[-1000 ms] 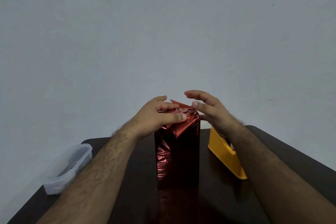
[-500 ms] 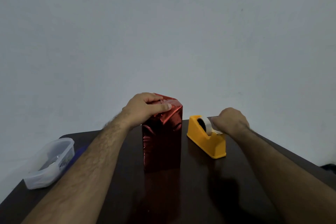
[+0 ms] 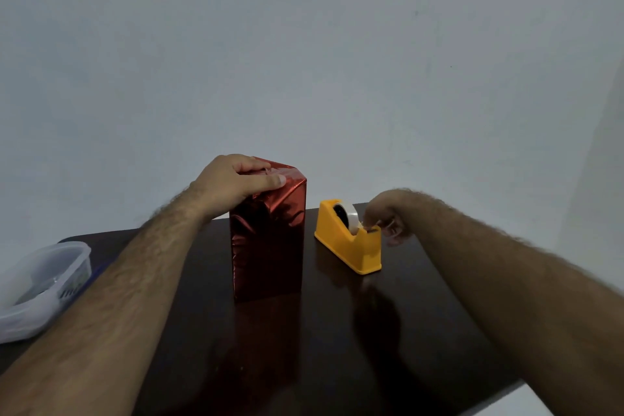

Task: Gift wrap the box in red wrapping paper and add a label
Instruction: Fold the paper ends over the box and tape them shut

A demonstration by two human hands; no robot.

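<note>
Standing on dark glossy table (image 3: 337,348), red-wrapped box (image 3: 270,240), grey wall (image 3: 304,44)

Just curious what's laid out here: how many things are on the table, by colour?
Red: 1, the wrapped box
Yellow: 1, the tape dispenser
Clear: 1, the plastic container
Total: 3 on the dark table

Dim, even room light leaves the plain grey wall (image 3: 304,44) flat and dusky. The glossy dark brown table (image 3: 337,348) mirrors the shiny red foil-wrapped box (image 3: 270,246), whose creases catch soft glints. Wide-angle bending and blur smear the edges.
</note>
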